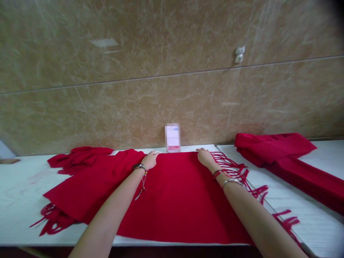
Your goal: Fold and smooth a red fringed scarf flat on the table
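Observation:
A red fringed scarf (177, 200) lies spread flat across the white table, its left part bunched and folded over. My left hand (151, 160) rests on its far edge near the middle, fingers stretched toward the wall. Farther right on the same edge, my right hand (204, 157) lies with fingers extended, close to the fringe (228, 161). Both hands touch the cloth from above; no grip on it shows. More tassels (57, 222) hang out from under the bunched left part.
A second red scarf (274, 150), folded into a long strip, lies on the right of the white table (21, 200). A phone-like upright card (172, 138), blurred, leans on the marble wall (134, 104). A small white cat figure (239, 55) is fixed higher up.

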A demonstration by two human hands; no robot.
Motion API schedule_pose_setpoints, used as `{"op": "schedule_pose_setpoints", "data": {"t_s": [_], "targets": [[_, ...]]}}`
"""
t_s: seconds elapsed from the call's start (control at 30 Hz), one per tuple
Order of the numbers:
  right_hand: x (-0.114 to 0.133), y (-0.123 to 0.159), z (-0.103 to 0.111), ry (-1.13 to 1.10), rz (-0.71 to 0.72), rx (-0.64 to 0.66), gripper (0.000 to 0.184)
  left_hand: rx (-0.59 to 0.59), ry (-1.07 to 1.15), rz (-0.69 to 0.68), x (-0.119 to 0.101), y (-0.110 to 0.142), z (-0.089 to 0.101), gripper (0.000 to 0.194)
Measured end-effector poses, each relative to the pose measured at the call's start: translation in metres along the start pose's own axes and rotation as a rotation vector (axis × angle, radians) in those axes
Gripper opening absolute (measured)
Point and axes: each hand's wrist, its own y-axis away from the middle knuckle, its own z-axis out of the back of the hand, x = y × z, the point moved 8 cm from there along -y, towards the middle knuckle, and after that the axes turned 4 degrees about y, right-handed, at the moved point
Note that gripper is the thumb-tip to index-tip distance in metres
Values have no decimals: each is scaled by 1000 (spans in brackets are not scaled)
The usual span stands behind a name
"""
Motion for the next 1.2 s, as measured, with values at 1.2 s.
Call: {"op": "schedule_pose_setpoints", "data": {"t_s": [1.2], "targets": [[5, 58, 98, 320, 337, -99, 23, -103, -302, -326, 11, 73, 97, 18]]}}
